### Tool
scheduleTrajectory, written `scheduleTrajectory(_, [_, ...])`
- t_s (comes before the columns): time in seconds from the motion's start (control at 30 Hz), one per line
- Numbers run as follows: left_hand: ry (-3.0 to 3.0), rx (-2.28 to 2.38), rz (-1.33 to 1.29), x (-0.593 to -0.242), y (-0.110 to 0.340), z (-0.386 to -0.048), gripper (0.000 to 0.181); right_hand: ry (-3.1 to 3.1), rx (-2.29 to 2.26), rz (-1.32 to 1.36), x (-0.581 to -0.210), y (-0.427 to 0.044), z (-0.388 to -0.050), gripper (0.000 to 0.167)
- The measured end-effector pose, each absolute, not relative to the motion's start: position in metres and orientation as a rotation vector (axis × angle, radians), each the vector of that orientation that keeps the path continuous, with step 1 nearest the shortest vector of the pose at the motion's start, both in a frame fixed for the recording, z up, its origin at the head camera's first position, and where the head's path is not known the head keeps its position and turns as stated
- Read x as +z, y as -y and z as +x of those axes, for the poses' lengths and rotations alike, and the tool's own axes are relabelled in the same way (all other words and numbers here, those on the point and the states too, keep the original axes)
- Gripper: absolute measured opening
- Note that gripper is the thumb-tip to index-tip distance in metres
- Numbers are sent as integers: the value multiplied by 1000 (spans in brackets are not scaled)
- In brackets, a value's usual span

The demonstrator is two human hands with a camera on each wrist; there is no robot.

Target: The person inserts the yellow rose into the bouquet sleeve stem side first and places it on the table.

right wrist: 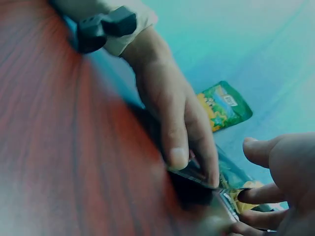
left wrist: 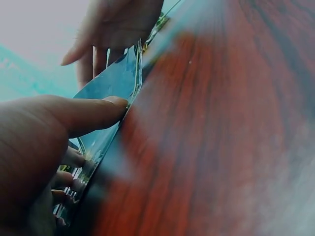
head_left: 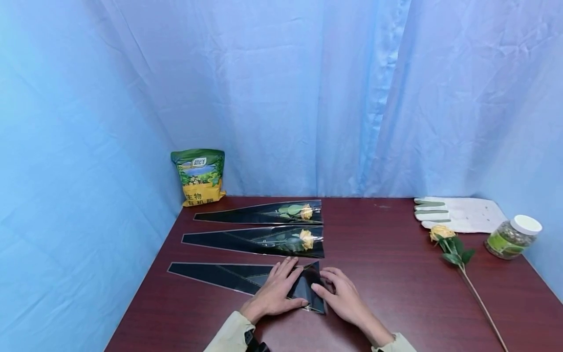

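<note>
A black flower sleeve with a clear front lies nearest me on the table, its narrow end to the left. Across its wide part rests my left hand, fingers spread, with the thumb along the near edge. My right hand is at the wide right end, fingers extended around the sleeve's mouth. In the right wrist view the right thumb stands away from the film. Beyond lie two similar sleeves, each holding a yellow rose.
A loose yellow rose with a long stem lies on the right. Behind it are a white glove and a white-lidded jar. A green and yellow bag stands at the back left. Blue curtains enclose the table.
</note>
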State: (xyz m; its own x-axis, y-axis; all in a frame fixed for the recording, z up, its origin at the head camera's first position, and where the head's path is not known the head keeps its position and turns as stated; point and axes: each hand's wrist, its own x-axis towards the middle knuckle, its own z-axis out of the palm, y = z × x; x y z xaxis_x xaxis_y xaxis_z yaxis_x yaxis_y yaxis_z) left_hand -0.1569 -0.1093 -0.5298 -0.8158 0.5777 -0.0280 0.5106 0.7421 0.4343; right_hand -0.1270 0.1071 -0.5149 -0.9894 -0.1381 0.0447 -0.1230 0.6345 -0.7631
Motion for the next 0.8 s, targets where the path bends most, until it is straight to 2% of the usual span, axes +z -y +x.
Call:
scheduleTrajectory(0.3, [-2795,749,846,-518,107,-154,74,-2446,-1614,-90,-507,-107,-130,58])
scheduleTrajectory(0.53, [-2839,1108,702,-504,96,-146,59,-2374,-1683,-73,-508,-109,-134,57])
scheduleTrajectory(0.8, [-2565,1533,498,-506,86,-143,45,-2162,-1843,-72,-505,-112,-136,55])
